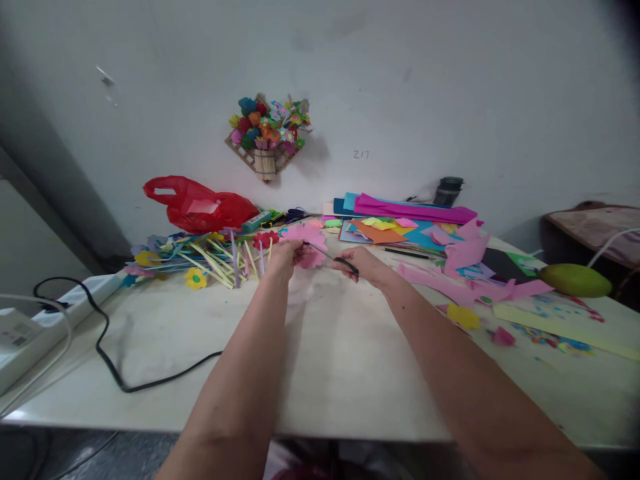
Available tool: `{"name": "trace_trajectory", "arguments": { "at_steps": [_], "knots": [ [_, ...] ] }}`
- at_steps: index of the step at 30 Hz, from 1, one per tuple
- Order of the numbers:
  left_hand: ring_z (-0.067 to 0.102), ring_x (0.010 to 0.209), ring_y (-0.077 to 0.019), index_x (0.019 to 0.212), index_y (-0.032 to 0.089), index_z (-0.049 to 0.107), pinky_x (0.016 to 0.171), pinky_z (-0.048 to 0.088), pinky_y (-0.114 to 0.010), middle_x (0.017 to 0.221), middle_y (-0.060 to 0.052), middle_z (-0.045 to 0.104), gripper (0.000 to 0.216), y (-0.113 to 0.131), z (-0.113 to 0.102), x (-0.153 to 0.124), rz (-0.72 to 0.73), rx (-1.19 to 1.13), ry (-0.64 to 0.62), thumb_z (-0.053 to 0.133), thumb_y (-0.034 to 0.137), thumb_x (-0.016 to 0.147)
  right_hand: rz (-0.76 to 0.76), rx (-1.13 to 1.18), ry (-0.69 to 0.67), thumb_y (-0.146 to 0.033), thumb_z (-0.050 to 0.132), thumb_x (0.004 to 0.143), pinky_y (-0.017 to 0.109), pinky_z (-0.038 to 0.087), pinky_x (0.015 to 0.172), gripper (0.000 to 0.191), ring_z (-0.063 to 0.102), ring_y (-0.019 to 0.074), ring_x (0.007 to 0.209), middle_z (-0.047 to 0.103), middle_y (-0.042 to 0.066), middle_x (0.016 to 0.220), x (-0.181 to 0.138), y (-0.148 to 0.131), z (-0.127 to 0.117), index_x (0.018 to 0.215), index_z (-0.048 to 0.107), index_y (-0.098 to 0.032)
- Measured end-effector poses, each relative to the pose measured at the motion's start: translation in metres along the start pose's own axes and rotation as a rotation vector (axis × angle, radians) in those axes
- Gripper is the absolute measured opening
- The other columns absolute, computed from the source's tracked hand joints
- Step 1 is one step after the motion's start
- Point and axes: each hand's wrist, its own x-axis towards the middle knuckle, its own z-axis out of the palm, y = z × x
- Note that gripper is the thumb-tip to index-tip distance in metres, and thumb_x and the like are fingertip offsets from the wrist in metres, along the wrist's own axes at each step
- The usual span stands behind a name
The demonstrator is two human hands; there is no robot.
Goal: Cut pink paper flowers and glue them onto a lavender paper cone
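Observation:
My right hand (364,263) is closed around the dark handle of a pair of scissors (325,252). Its thin blades point left, towards my left hand (293,256). That hand is closed, with the fingertips pinched close to the blade tips; what sits between them is too small to make out. Directly behind the scissors is a large pink scalloped paper flower (309,239), partly covered by my left fingers. I cannot tell whether my left hand touches it. A red paper flower (265,239) lies just beyond my left hand.
Paper flowers and strips (215,263) lie at left beside a red plastic bag (200,205). Coloured sheets (410,210) are stacked at the back, near a dark bottle (448,191). Pink scraps (465,288) and a green fruit (575,280) lie right. A black cable (150,387) crosses the left.

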Motion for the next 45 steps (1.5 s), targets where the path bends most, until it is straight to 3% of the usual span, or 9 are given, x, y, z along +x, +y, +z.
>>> {"name": "trace_trajectory", "arguments": {
  "at_steps": [22,34,45],
  "knots": [
    [0.062,0.052,-0.0134,0.067,0.009,0.062,0.054,0.050,-0.023,0.057,-0.007,0.065,0.003,0.006,-0.002,-0.004,-0.043,0.134,-0.056,0.062,0.013,0.068,0.033,-0.044,0.009,-0.031,0.075,0.068,0.017,0.031,0.033,0.020,0.038,0.0052,0.034,0.047,-0.007,0.039,-0.001,-0.003,0.004,0.069,0.064,-0.014],
    [0.059,0.048,-0.0101,0.065,0.010,0.063,0.050,0.048,-0.020,0.056,-0.006,0.065,0.009,0.008,0.001,-0.011,-0.061,0.160,-0.114,0.059,0.008,0.073,0.035,0.041,-0.075,-0.038,0.071,0.072,0.017,0.029,0.032,0.030,0.038,0.0047,0.035,0.051,-0.004,0.043,0.005,0.003,-0.003,0.059,0.056,-0.015],
    [0.059,0.049,-0.0104,0.066,0.009,0.062,0.051,0.047,-0.021,0.059,-0.006,0.065,0.006,0.007,0.001,-0.012,-0.056,0.170,-0.132,0.061,0.009,0.071,0.001,0.053,-0.085,-0.047,0.075,0.061,0.018,0.024,0.033,0.037,0.034,0.0039,0.037,0.047,-0.006,0.042,0.005,0.004,-0.007,0.058,0.055,-0.016]
  ]
}}
